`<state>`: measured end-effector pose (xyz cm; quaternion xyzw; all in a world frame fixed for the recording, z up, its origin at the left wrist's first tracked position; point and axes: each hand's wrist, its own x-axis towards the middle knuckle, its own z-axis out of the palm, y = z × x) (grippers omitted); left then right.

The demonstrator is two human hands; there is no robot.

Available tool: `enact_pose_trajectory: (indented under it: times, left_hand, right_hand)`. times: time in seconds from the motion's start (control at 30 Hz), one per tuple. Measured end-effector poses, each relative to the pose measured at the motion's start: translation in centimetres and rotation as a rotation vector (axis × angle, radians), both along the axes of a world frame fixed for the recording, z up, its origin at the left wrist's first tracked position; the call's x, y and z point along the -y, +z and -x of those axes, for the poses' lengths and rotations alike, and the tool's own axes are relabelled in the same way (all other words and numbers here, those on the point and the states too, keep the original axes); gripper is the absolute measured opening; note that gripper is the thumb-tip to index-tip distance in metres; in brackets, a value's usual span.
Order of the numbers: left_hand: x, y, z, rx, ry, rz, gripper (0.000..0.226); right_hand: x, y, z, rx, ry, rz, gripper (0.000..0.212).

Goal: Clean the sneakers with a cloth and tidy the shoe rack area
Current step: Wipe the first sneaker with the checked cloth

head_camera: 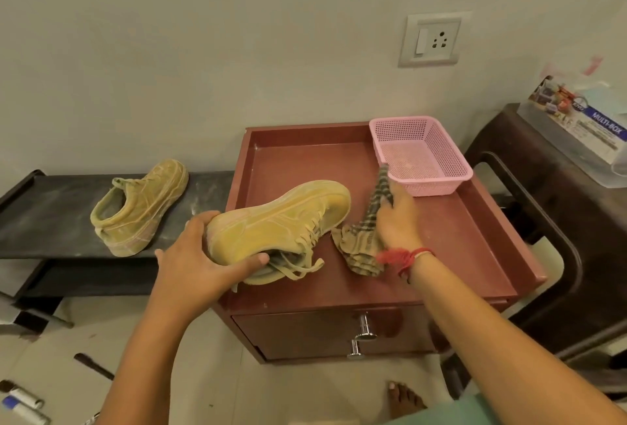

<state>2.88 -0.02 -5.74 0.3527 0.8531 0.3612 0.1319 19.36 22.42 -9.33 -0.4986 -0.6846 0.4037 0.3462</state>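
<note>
The left hand [200,255] curls round a tan sneaker [281,224] at its heel, tipping it sideways over the red cabinet [458,238], apparently to present it to the striped cloth [363,245] gripped in the right hand [397,217]; the second sneaker [139,207] sits on the black rack [44,221].

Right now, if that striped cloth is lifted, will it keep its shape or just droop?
Probably droop: the cloth lies bunched in soft folds where the right hand grips it. It looks thin, so it is likely light. Soft fabric like this would probably drag, not glide, across the cabinet top.
</note>
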Motion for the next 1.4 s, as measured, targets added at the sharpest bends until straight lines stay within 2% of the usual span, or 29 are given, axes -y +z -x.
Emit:
enact_pose_trajectory:
  times: [0.07, 0.13, 0.23, 0.3, 0.37, 0.43, 0.5, 0.57, 0.63, 0.73, 0.87, 1.0, 1.1, 1.23, 1.3, 1.4]
  left_hand:
    - [0.0, -0.1, 0.1, 0.001, -0.013, -0.004, 0.1]
    - [0.0, -0.2, 0.2, 0.01, -0.016, -0.011, 0.099]
    - [0.1, -0.2, 0.1, 0.063, -0.019, -0.018, 0.097]
    - [0.3, -0.2, -0.2, 0.099, -0.032, 0.001, 0.1]
    - [0.6, -0.4, -0.5, 0.117, -0.011, 0.056, 0.115]
    - [0.9, -0.5, -0.9, 0.061, 0.021, 0.137, 0.125]
    - [0.9, -0.5, -1.2, -0.015, 0.07, 0.135, 0.131]
    - [0.7, 0.1, -1.7, -0.007, 0.165, 0.006, 0.133]
    - [0.0, 1.2, -2.4, -0.029, 0.228, -0.206, 0.126]
    - [-1.5, 3.5, -4.1, -0.171, 0.127, -0.434, 0.112]
    - [-3.8, 5.5, -6.4, -0.274, -0.04, -0.489, 0.112]
    - [-5.1, 5.4, -7.3, -0.28, -0.076, -0.447, 0.129]
    - [-5.5, 5.2, -7.8, -0.223, -0.072, -0.444, 0.133]
    - [-5.7, 4.9, -8.2, -0.23, -0.146, -0.489, 0.129]
    - [-5.6, 5.0, -8.3, -0.268, -0.142, -0.506, 0.124]
    - [-5.5, 5.2, -8.4, -0.372, -0.077, -0.482, 0.129]
  right_hand:
    - [1.9, 0.2, 0.6, 0.046, 0.19, -0.141, 0.053]
    - [3.0, -0.9, 1.2, 0.228, 0.353, -0.218, 0.059]
    - [1.6, -1.1, 0.8, 0.34, 0.298, -0.081, 0.043]
    - [0.9, -0.4, 0.4, 0.262, 0.248, -0.016, 0.039]
    - [0.5, 0.5, 0.0, 0.069, 0.173, 0.023, 0.042]
    - [0.6, 1.6, -0.4, -0.113, 0.115, 0.067, 0.043]
    - [1.4, 2.9, -0.9, -0.213, 0.117, 0.076, 0.042]
    - [3.0, 4.3, -1.2, -0.253, 0.187, 0.003, 0.043]
    - [4.7, 5.5, -1.1, -0.298, 0.265, -0.104, 0.044]
    - [6.5, 6.7, -0.9, -0.379, 0.344, -0.204, 0.043]
    - [7.9, 8.5, -1.1, -0.416, 0.418, -0.367, 0.04]
    - [7.6, 9.5, -1.6, -0.338, 0.364, -0.511, 0.046]
    - [7.0, 10.0, -2.2, -0.209, 0.322, -0.628, 0.05]
    - [7.7, 11.3, -2.0, 0.056, 0.619, -0.873, 0.052]
    - [7.2, 10.9, -1.6, 0.177, 0.696, -0.997, 0.05]
    - [5.6, 11.0, -1.0, 0.134, 0.572, -0.879, 0.053]
